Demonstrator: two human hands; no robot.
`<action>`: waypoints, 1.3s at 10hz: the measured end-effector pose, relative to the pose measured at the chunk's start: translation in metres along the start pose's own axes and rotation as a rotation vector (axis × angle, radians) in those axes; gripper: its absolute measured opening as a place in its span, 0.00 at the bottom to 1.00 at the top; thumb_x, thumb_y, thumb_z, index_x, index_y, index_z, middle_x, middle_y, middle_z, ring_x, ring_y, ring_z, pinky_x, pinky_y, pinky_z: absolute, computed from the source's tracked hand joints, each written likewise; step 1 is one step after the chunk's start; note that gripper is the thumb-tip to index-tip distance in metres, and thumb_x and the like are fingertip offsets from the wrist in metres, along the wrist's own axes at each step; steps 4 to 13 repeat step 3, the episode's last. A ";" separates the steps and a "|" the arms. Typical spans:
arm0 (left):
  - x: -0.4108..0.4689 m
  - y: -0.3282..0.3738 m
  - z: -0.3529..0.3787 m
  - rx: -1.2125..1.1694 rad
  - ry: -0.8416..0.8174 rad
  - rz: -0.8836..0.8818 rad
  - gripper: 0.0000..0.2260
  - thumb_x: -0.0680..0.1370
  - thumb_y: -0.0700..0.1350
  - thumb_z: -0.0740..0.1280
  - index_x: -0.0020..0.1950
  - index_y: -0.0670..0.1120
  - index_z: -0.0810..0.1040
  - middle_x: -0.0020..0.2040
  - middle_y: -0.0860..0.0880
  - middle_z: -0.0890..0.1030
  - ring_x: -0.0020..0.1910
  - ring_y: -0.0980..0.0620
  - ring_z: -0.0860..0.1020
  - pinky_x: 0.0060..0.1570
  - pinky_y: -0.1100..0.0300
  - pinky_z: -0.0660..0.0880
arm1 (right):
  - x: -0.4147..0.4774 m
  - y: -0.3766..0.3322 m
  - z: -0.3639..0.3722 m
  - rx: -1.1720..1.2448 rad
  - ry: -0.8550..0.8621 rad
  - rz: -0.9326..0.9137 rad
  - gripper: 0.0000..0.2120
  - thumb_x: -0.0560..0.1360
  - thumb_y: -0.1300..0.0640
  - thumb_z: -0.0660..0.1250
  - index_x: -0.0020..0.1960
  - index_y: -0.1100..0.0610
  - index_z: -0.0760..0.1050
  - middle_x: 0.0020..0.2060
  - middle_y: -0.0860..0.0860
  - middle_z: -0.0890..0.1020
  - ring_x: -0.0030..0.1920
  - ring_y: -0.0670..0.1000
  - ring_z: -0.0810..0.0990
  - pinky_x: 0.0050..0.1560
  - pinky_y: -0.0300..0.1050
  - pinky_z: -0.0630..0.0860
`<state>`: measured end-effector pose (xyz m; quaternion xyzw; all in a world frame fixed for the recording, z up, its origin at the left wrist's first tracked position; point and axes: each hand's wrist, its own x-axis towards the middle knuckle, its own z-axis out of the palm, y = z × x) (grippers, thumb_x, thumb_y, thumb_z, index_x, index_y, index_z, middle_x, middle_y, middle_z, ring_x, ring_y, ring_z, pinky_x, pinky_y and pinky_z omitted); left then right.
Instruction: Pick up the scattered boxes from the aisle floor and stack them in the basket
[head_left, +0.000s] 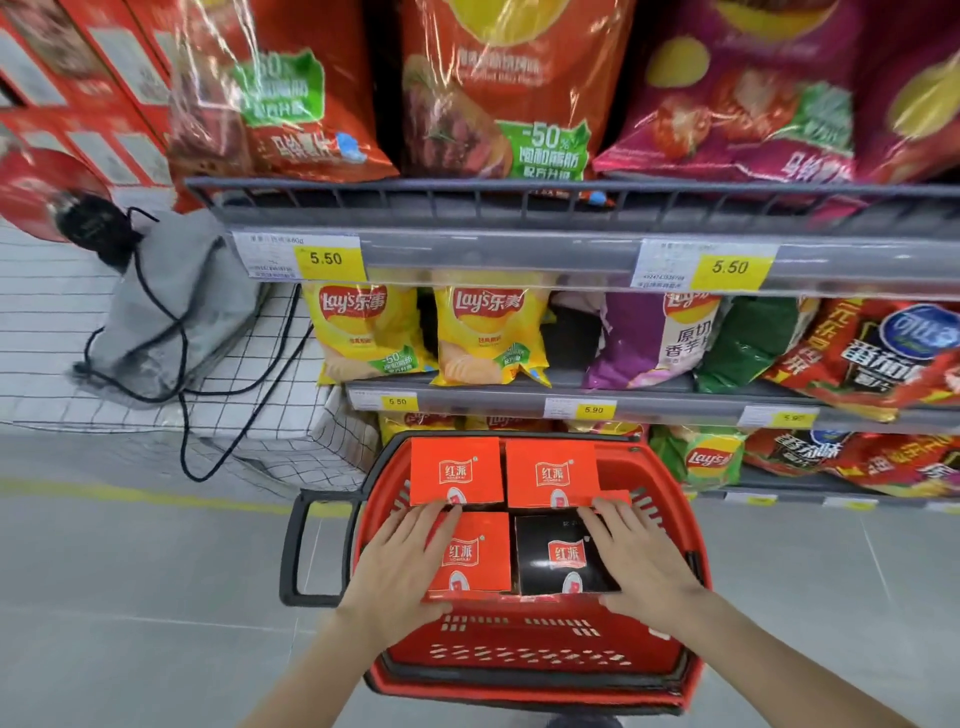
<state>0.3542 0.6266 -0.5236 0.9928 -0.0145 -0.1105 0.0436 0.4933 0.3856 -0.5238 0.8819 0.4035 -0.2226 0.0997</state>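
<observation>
Boxes (456, 470) read 红派, yellow chip bags (366, 332) Lay's 乐事, and shelf price tags (325, 258) 5.50 and 5.90.

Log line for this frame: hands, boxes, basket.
left hand open on near red box | right hand open on black box | two more red boxes in basket | none on visible floor

We look down on a grey aisle floor (130, 623) crossed by a yellow line (156, 498); a red basket (519, 631) stands on it, near a shelf unit (571, 254); a check-clothed platform (41, 338) stands left.
</observation>
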 end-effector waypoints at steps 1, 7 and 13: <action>-0.011 0.000 -0.018 0.021 0.045 -0.003 0.47 0.52 0.71 0.73 0.64 0.46 0.72 0.56 0.48 0.81 0.54 0.50 0.81 0.52 0.54 0.77 | -0.015 0.007 -0.009 0.012 -0.024 0.024 0.55 0.31 0.38 0.79 0.56 0.59 0.79 0.51 0.55 0.83 0.50 0.55 0.83 0.51 0.51 0.78; -0.040 0.002 -0.076 0.036 0.152 -0.071 0.32 0.68 0.67 0.61 0.63 0.46 0.70 0.54 0.51 0.82 0.50 0.54 0.82 0.48 0.59 0.79 | -0.059 0.008 -0.077 0.047 -0.111 -0.051 0.36 0.74 0.52 0.66 0.75 0.57 0.52 0.74 0.56 0.57 0.74 0.56 0.56 0.74 0.50 0.54; -0.040 0.002 -0.076 0.036 0.152 -0.071 0.32 0.68 0.67 0.61 0.63 0.46 0.70 0.54 0.51 0.82 0.50 0.54 0.82 0.48 0.59 0.79 | -0.059 0.008 -0.077 0.047 -0.111 -0.051 0.36 0.74 0.52 0.66 0.75 0.57 0.52 0.74 0.56 0.57 0.74 0.56 0.56 0.74 0.50 0.54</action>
